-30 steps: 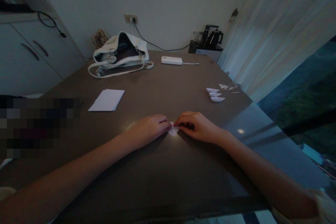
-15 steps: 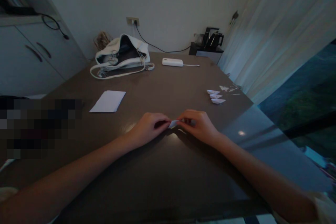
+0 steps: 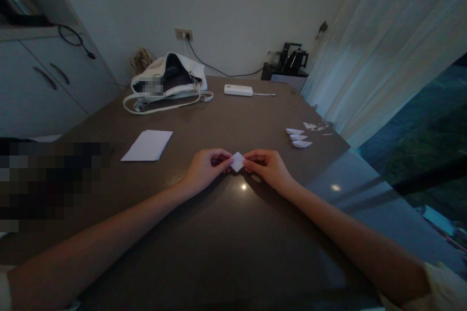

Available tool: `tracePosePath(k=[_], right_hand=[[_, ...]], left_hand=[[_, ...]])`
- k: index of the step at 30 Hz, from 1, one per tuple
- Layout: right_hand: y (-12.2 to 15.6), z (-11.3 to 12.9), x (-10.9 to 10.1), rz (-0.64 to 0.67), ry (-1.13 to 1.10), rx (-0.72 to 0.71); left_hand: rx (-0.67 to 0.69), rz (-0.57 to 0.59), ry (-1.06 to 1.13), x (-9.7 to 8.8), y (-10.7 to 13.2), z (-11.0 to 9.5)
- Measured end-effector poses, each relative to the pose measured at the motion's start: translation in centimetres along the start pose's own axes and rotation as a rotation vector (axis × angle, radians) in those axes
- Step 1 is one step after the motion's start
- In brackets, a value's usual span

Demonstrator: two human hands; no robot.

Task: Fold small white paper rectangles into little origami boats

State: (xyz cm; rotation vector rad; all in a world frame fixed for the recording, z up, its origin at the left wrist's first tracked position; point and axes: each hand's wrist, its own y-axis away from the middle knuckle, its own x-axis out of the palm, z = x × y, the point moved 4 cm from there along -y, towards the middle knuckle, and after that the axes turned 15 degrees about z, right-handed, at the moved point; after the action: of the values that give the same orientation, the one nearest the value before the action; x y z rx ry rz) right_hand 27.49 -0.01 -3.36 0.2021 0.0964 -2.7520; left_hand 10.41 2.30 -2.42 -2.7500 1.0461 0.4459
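Observation:
A small folded piece of white paper (image 3: pixel 238 162), diamond-shaped, is pinched between my two hands just above the dark table (image 3: pixel 233 243). My left hand (image 3: pixel 211 167) grips its left corner between thumb and fingers. On the opposite corner, my right hand (image 3: pixel 268 167) has the same kind of pinch. Three small folded paper boats (image 3: pixel 302 144) stand in a row to the right, beyond my right hand. A stack of white paper sheets (image 3: pixel 147 146) lies to the left, past my left hand.
At the back left sits an open white handbag (image 3: pixel 182 73) with its strap on the table. Right of it lies a white power bank (image 3: pixel 238 90) with a short cable. White paper scraps (image 3: pixel 314 127) are near the right edge. A black kettle (image 3: pixel 296 60) stands in the far corner.
The folded paper has been raised and turned, from a thin tilted piece to a diamond facing me. Both hands have moved up slightly with it.

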Motion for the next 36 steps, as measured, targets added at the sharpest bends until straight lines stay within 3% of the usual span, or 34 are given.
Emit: tracePosePath(k=[6,14,22,26,31,36], right_hand=[[-0.1,0.2,-0.3,-0.024,-0.048,-0.025],[-0.3,0.8,0.4,0.113,-0.063,-0.034],[-2.3,0.3,-1.0,0.037,-0.081,-0.072],[-2.4,0.5,-1.1,0.003,0.058,-0.167],[-1.1,1.6,-0.4,-0.039,0.412,-0.281],[-0.6,2.4,0.1,-0.028,0.522,-0.297]], left_hand=[[-0.032,-0.014,0.194,-0.3,-0.3,0.3],[-0.070,-0.084,0.265,-0.4,-0.2,0.1],[-0.035,-0.039,0.323,-1.1,-1.6,-0.4],[-0.072,0.037,0.440,-1.2,-2.2,0.2],[-0.097,0.143,0.383,-0.9,-2.1,0.5],[-0.101,0.114,0.350,-0.9,-1.8,0.7]])
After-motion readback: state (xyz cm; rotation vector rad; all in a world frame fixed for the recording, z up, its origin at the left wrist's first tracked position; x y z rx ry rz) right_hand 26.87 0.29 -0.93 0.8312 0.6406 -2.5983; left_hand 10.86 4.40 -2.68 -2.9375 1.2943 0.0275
